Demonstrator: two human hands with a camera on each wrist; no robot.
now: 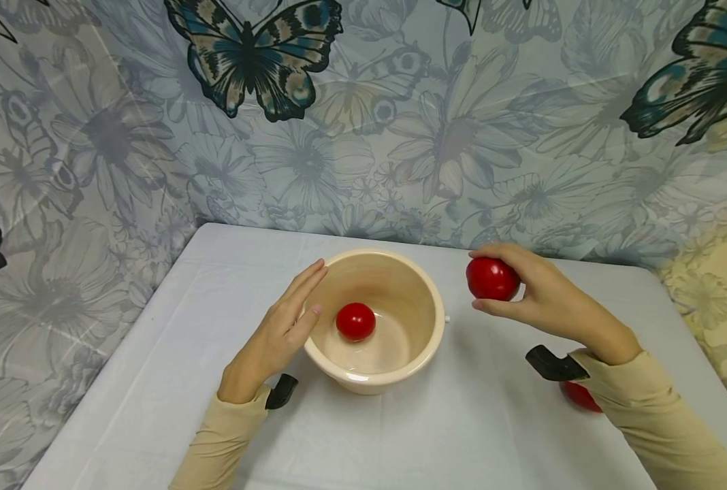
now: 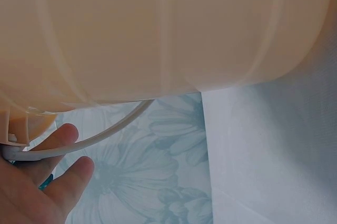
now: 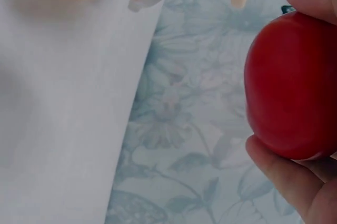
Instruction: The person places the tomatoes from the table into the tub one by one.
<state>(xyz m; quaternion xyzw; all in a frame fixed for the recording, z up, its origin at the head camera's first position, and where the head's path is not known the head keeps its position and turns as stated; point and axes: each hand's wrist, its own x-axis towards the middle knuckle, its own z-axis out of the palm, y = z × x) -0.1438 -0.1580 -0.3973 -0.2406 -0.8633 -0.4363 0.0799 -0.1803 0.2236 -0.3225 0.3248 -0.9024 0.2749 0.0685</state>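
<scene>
My right hand (image 1: 541, 292) grips a glossy red tomato (image 1: 492, 278) between thumb and fingers, raised to the right of a cream bucket (image 1: 421, 286). In the right wrist view this tomato (image 3: 295, 87) fills the space between the fingertips. A second tomato (image 1: 355, 322) lies on the bucket's floor, towards its left side. With fingers extended, my left hand (image 1: 278, 333) is at the bucket's left rim. The left wrist view shows its fingers beside the pale carrying handle (image 2: 105, 137), under the bucket wall (image 2: 158, 34).
Another red, rounded thing (image 1: 580, 397) lies on the white-covered table (image 1: 480, 422), partly hidden by my right sleeve. Behind the table hangs a cloth (image 1: 461, 136) printed with flowers and butterflies. Black wrist mounts (image 1: 556, 364) stick out at both cuffs.
</scene>
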